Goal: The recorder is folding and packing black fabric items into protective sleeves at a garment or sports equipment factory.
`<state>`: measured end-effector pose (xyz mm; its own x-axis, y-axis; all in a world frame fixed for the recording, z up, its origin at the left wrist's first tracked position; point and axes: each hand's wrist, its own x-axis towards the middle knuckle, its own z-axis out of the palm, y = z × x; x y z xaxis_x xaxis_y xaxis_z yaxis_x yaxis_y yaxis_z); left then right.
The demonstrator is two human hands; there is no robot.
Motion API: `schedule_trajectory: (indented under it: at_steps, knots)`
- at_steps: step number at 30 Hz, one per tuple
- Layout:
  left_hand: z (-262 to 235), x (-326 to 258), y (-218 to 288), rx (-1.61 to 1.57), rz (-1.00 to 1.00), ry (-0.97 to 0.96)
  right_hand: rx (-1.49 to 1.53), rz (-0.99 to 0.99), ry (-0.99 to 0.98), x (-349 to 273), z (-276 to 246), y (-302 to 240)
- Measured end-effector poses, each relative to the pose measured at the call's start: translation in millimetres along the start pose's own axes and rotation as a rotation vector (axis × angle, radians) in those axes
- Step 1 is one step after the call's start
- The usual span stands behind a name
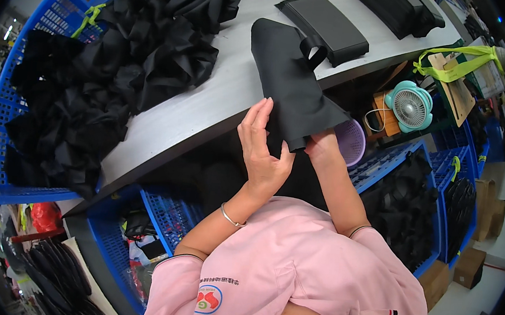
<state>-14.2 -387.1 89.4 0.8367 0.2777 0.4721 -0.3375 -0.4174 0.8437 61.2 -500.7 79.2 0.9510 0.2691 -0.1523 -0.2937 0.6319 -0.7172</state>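
Note:
A black fabric pouch or sleeve (290, 82) with a strap loop (315, 53) on its far side lies partly on the table, its near end hanging over the edge. My right hand (323, 143) reaches into or under that near end, and the cloth hides its fingers. At the pouch's left side is my left hand (261, 146), open, fingers stretched up and thumb apart. Its fingertips and thumb are at the cloth's edge; whether they press on it I cannot tell. Beyond the pouch lies a flat black padded piece (326, 28).
Black cloth pieces (154, 45) are heaped on the grey table (165, 119) and over a blue basket (3, 127) at left. Stacked black pieces (394, 10) lie far right. Below the right edge are a purple basket (351, 141), a small teal fan (410, 106) and blue crates (437, 199).

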Motion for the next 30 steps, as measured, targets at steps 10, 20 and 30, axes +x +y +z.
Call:
schedule_trajectory:
  at_steps: [10, 20, 30]
  knots:
    - [5, 11, 2, 0.041, 0.020, 0.146, 0.112, -0.015, -0.040, 1, -1, 5]
    - [4, 14, 5, -0.043, 0.040, 0.186, 0.152, 0.034, -0.016, 9, -18, 19]
    - [2, 10, 6, -0.029, 0.026, 0.149, 0.131, -0.031, 0.120, 10, -6, 24]
